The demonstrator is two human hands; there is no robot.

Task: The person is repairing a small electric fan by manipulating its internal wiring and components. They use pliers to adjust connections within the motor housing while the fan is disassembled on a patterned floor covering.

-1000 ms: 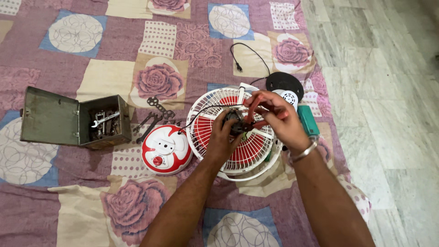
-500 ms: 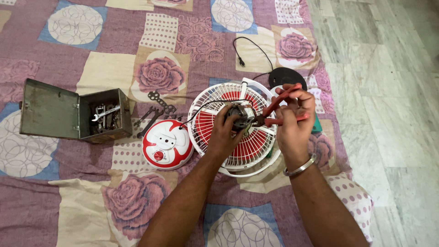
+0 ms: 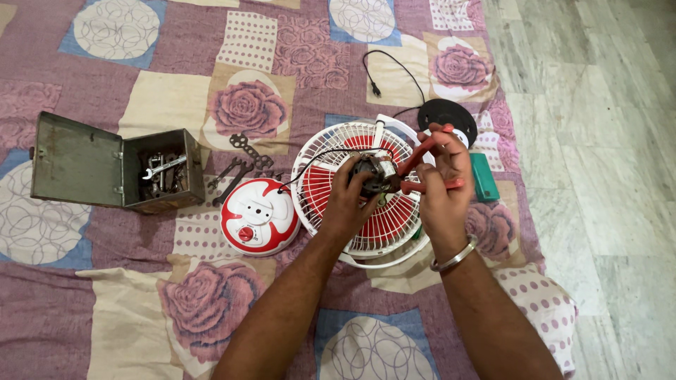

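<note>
Both hands [image 3: 394,186] curled (pliers [image 3: 422,165] right) over motor [image 3: 372,174]

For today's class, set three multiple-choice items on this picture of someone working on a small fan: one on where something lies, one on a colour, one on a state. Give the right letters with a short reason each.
1. Where does the metal toolbox lie?
A. left of the fan grille
B. on the tiled floor
C. on top of the grille

2. What colour are the handles of the pliers in the right hand?
A. blue
B. red
C. yellow

3. How is the toolbox's lid?
A. shut
B. taken off and laid on the grille
C. open, with spanners showing inside

Right letters:
1 A, the box sits on the patterned quilt at the far left.
2 B, both handles by the fingers are red.
3 C, the lid is swung out to the left and tools show in the box.
The left hand grips the motor over the grille.
</note>
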